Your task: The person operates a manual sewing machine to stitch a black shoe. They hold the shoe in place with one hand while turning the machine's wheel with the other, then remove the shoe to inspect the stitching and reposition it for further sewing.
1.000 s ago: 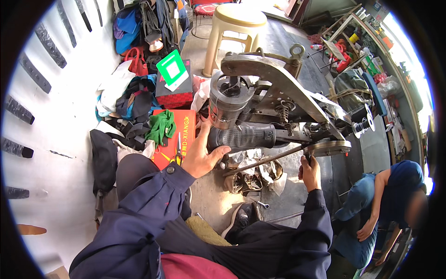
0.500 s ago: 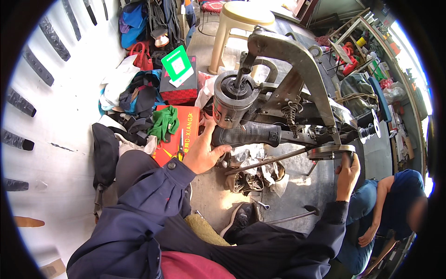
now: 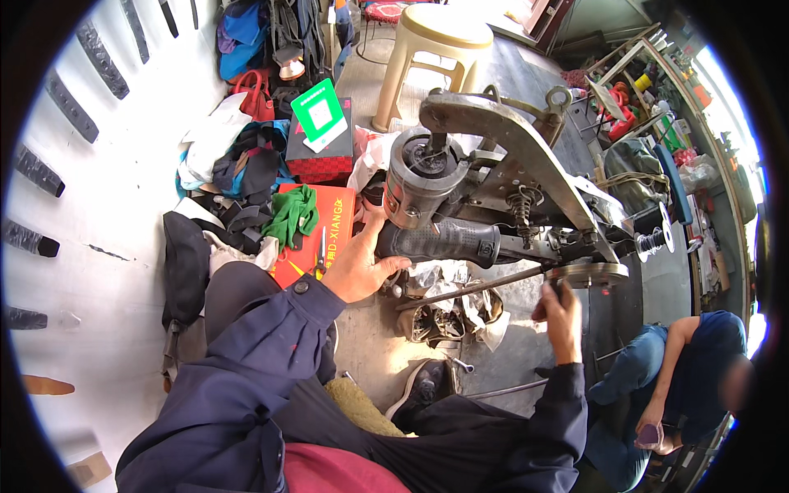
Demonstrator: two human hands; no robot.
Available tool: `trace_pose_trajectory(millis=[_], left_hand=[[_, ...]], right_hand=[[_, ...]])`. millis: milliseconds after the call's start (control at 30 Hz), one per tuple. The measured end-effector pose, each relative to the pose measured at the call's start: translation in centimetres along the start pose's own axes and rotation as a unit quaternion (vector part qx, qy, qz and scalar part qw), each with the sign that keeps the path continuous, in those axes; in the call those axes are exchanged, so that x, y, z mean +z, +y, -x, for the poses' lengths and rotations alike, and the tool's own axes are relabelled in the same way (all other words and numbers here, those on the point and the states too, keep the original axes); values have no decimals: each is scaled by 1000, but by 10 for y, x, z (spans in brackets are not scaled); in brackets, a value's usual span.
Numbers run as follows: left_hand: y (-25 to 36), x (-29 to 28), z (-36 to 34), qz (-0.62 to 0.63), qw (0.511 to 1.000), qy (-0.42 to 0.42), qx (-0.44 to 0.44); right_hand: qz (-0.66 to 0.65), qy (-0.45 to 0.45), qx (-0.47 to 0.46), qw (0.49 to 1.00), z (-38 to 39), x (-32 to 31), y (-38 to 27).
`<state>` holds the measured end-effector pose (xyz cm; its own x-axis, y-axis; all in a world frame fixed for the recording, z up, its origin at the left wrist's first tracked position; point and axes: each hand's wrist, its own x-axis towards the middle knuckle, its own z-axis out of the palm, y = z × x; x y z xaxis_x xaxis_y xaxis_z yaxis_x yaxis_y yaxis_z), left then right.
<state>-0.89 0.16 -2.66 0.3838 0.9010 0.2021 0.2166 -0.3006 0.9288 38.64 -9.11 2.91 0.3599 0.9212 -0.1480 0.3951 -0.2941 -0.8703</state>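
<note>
A black shoe (image 3: 444, 241) with a textured sole sits on the horizontal arm of a hand-cranked metal sewing machine (image 3: 526, 152), under its round head. My left hand (image 3: 359, 261) grips the shoe's left end; the thumb shows in front, while the other fingers are partly hidden behind it. My right hand (image 3: 561, 322) is closed at the near left side of the machine's flat handwheel (image 3: 588, 274), its fingers round a dark crank handle (image 3: 540, 311). The machine's upper lever is low, with its bar down in the round head.
On the left lie a red-orange box (image 3: 333, 215), a green cloth (image 3: 292, 215) and scissors (image 3: 320, 256). A cream stool (image 3: 440, 33) stands behind the machine. Below it is an open bag of scraps (image 3: 444, 322). A seated co-worker (image 3: 694, 370) is close on the right, holding a mauve item.
My right hand has swung left and toward me with the crank round the handwheel. The machine's upper lever and bar have dropped. My left hand keeps hold of the shoe.
</note>
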Motion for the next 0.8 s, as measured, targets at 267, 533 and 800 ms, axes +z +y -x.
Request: trace_pose_trajectory(millis=[267, 533, 800], left_hand=[[7, -4, -1, 18, 999, -22, -22], [9, -4, -3, 50, 998, -19, -22], [12, -6, -9, 112, 992, -36, -38]], right_hand=[[36, 241, -58, 968, -36, -86, 16], [-41, -45, 78, 995, -13, 3, 24], [1, 230, -78, 970, -27, -85, -5]])
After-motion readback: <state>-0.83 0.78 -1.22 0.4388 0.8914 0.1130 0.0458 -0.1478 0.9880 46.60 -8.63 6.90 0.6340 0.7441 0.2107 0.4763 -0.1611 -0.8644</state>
